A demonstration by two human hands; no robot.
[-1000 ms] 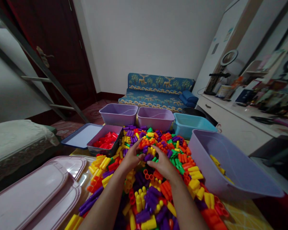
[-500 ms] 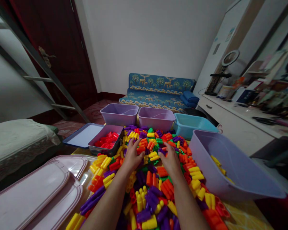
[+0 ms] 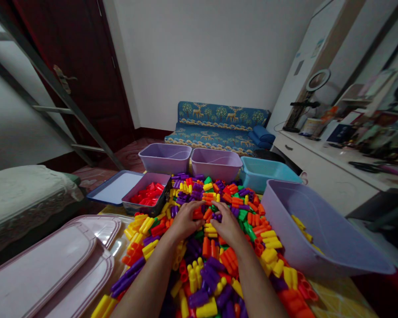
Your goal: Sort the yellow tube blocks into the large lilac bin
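A big heap of plastic tube blocks [image 3: 219, 265] in orange, yellow, purple, green and red covers the table in front of me. My left hand [image 3: 185, 219] rests on top of the heap with its fingers curled over orange and red pieces. My right hand [image 3: 228, 225] lies just beside it, fingers bent down onto purple and yellow blocks [image 3: 209, 229]. The fingertips of both hands nearly meet over the pile's middle. What each hand grips, if anything, is hidden under the fingers.
A dark tray of red blocks [image 3: 145, 194] sits left of the heap beside a blue lid [image 3: 111, 187]. Two purple bins [image 3: 166, 157] [image 3: 215, 163] and a blue bin [image 3: 265, 173] stand behind. A large tilted purple bin [image 3: 321, 229] holds yellow pieces. Pink lids [image 3: 53, 265] lie at the left.
Half a second ago both hands were spread apart and further back on the heap; now they have drawn together and slightly towards me, fingers curling over the blocks.
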